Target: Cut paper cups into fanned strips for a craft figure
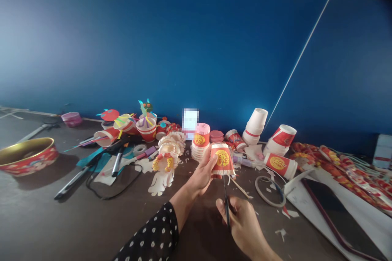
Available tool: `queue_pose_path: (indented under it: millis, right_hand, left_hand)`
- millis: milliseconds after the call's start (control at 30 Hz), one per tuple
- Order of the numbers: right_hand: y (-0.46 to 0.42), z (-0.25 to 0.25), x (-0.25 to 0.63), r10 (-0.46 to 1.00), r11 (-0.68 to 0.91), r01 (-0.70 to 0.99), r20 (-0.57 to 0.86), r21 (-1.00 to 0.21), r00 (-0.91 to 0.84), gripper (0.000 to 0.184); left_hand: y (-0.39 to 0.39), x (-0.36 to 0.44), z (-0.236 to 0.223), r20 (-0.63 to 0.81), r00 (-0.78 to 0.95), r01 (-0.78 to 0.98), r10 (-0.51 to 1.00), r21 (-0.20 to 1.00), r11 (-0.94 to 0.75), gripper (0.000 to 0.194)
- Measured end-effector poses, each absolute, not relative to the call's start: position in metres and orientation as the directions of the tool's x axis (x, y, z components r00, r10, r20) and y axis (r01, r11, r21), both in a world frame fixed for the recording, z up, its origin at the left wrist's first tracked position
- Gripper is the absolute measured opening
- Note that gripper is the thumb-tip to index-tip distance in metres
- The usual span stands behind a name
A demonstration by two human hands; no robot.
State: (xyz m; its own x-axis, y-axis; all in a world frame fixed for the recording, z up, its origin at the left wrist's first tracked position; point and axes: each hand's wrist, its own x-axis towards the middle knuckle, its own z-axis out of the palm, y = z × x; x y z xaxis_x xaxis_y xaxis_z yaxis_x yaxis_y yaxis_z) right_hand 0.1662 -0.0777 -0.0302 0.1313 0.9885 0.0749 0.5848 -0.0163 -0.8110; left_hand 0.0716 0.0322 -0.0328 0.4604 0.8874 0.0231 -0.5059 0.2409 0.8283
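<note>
left hand closed around a red paper cup, held above the table. right hand closed on black scissors, blades at the cup's cut lower rim. hands near, not touching.

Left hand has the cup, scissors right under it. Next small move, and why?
Probably close the scissors for a snip at the lower edge of the red paper cup: the blades already reach that edge, the left hand steadies the cup, and the right hand has the scissors.
</note>
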Motion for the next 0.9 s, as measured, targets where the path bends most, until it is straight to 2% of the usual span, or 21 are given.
queue_pose_path:
  millis: [267,433,900]
  right_hand:
    - [-0.077,-0.036,0.163,0.975,-0.027,0.586,0.109,-0.810,0.196,0.051]
    - [-0.078,-0.036,0.165,0.985,-0.028,0.598,0.080,-0.801,0.152,0.049]
    - [-0.076,-0.044,0.167,0.983,-0.059,0.597,0.059,-0.800,0.176,0.048]
  left_hand:
    - [0.032,0.072,-0.031,0.018,0.458,-0.505,0.889,0.828,0.243,0.069]
    - [0.032,0.072,-0.031,0.022,0.451,-0.496,0.892,0.837,0.230,0.069]
    - [0.032,0.070,-0.031,0.052,0.455,-0.510,0.889,0.833,0.213,0.064]
